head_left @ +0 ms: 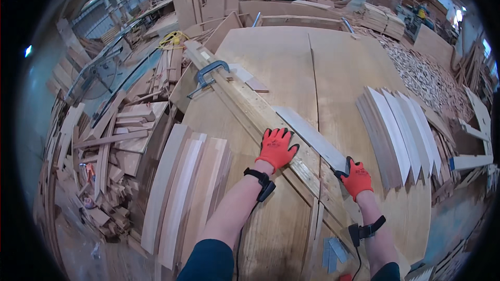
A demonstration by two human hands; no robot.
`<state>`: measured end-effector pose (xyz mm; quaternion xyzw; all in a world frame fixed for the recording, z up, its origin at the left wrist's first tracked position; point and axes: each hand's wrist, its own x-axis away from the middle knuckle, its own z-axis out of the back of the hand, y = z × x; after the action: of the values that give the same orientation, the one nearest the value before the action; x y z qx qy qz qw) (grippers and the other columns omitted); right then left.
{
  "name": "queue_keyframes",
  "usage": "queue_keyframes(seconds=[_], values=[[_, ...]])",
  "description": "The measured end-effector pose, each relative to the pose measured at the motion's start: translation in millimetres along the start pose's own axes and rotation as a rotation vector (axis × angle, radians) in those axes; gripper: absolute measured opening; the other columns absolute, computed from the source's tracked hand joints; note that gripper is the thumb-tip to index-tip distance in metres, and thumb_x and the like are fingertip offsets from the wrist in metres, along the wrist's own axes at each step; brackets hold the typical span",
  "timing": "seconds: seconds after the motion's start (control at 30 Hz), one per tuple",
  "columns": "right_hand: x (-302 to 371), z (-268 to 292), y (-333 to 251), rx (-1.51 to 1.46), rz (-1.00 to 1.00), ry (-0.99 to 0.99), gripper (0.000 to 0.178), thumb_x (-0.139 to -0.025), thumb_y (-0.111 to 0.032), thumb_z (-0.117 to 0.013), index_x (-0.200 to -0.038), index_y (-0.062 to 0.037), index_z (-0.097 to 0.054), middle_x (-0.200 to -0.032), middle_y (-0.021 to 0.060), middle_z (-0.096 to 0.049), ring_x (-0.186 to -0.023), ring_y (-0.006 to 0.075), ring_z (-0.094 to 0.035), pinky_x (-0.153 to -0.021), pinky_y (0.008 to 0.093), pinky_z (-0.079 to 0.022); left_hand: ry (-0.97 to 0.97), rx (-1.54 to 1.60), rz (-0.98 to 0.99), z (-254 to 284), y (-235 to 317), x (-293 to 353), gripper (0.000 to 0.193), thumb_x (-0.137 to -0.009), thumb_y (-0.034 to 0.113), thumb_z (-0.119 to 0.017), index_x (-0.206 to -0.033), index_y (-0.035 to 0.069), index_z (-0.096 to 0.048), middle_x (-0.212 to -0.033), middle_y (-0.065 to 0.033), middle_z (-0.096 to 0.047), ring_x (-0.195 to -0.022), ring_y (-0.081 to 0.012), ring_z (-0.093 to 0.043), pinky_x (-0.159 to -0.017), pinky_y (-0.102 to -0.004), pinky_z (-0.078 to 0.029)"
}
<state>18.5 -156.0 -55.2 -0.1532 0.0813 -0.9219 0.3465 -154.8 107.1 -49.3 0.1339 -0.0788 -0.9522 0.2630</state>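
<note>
Dark sleeves (208, 261) nearest, cut off by lower edge. Red item (345, 277) btwn them mostly cut off too, can't ID. L grip (277, 148) released: fingers spread, palm down on wooden rail (250, 105). R grip (358, 179) grasping near R end of pale board (312, 134), which lies along rail's R side; finger contact partly hidden by glove. Blue clamp (212, 67) over rail's far L part. Counter (354, 73) has open room far R of board, w/ dark slit (314, 83) running thru; board stacks (403, 135) at L & R edges.
</note>
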Motion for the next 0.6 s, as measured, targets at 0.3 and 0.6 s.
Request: queue_keyframes(seconds=[0.3,0.6], values=[[-72,-17,-47,-0.049,0.185,0.035,0.058,-0.089,-0.026,-0.070,-0.142,-0.0081,-0.052,-0.132,0.0252,-0.055,-0.115,0.0406,-0.063,-0.097,0.0456,-0.052,-0.041,0.039,0.071,6,-3,-29,0.050,-0.088,0.042,-0.064,-0.130,0.014,-0.063,-0.138,-0.0114,-0.058,-0.127,-0.0292,-0.051,-0.110,-0.0472,-0.033],[-85,-11,-66,-0.085,0.189,0.041,0.054,-0.090,-0.025,-0.070,-0.138,-0.0074,-0.055,-0.128,0.0225,-0.057,-0.110,0.0387,-0.064,-0.094,0.0459,-0.053,-0.151,-0.073,0.116,-13,-5,-47,0.047,-0.095,0.035,-0.054,-0.139,0.017,-0.057,-0.155,-0.0085,-0.047,-0.145,-0.0331,-0.036,-0.118,-0.0525,-0.023]])
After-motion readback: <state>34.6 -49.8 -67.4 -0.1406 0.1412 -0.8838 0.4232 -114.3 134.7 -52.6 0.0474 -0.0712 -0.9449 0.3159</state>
